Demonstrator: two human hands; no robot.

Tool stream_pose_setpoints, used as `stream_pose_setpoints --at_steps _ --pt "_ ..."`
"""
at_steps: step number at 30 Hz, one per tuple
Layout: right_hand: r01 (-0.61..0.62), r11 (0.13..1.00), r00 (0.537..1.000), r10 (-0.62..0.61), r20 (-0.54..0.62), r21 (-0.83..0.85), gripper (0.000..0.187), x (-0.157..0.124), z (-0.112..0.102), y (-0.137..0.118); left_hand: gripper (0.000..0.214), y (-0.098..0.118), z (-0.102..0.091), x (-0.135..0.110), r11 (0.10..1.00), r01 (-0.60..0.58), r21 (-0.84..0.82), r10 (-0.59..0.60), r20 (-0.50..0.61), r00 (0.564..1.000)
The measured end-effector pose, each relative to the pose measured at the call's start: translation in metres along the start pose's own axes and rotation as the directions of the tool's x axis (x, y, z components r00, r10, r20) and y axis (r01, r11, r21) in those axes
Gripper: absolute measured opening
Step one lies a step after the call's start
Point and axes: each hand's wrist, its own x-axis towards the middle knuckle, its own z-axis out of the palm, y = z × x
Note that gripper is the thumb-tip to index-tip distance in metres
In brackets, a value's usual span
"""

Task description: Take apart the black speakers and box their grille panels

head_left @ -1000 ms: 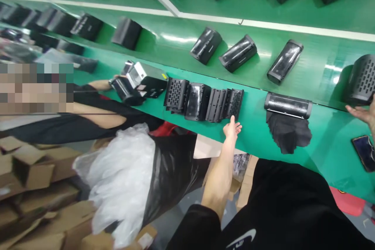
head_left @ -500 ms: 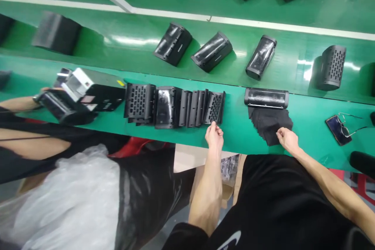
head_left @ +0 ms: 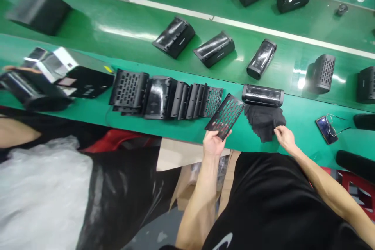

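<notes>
My left hand [head_left: 216,142] grips the lower end of a black perforated grille panel [head_left: 227,115], tilted above the green bench. To its left stands a row of similar black panels [head_left: 183,99], some with slots showing. My right hand [head_left: 284,136] pinches the right edge of a fanned stack of thin black cloth pieces [head_left: 262,119]. Just behind the cloth, touching or very near it, lies a black speaker housing [head_left: 263,95] with a shiny mesh front.
Several black speaker housings [head_left: 213,49] sit on the green conveyor [head_left: 123,31] beyond the bench. Glasses and a phone [head_left: 325,129] lie at the right. At the left, a co-worker's hand is beside a black and white machine [head_left: 84,74]. An open cardboard box [head_left: 187,191] stands below the bench edge.
My left hand has lifted a grille panel from the right end of the row and tilted it rightward. My right hand stays at the cloth stack, its edge now pulled up slightly. The view has shifted.
</notes>
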Motion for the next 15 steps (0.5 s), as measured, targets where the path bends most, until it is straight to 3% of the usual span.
stream_pose_setpoints --at_steps 2,4,6,8,10,12,15 --pt "0.024 0.994 0.999 -0.019 -0.042 0.111 0.030 -0.001 -0.021 0.009 0.042 -0.005 0.000 -0.004 0.998 0.062 -0.012 -0.062 0.014 0.998" --pt "0.029 0.943 0.995 0.003 -0.096 0.332 0.036 -0.005 -0.043 0.019 0.041 -0.011 0.001 -0.006 0.994 0.109 -0.018 -0.109 0.012 0.994" --pt "0.017 0.823 0.988 0.074 -0.137 0.568 0.041 -0.009 -0.065 0.026 0.037 -0.018 0.005 -0.006 0.988 0.156 0.012 -0.156 -0.009 0.988" --pt "0.028 0.726 0.977 0.126 -0.173 0.687 0.043 -0.015 -0.085 0.029 0.033 -0.027 0.012 -0.006 0.980 0.180 0.080 -0.178 -0.034 0.984" --pt "0.093 0.722 0.962 0.113 -0.250 0.686 0.040 -0.022 -0.103 0.025 0.031 -0.037 0.023 -0.009 0.973 0.170 0.159 -0.166 -0.039 0.985" --pt "0.183 0.792 0.937 0.039 -0.348 0.582 0.036 -0.029 -0.115 0.012 0.030 -0.048 0.037 -0.014 0.961 0.154 0.230 -0.162 0.016 0.987" --pt "0.320 0.868 0.904 -0.161 -0.395 0.380 0.027 -0.038 -0.110 -0.018 0.034 -0.065 0.060 -0.023 0.928 0.182 0.327 -0.241 0.150 0.959"
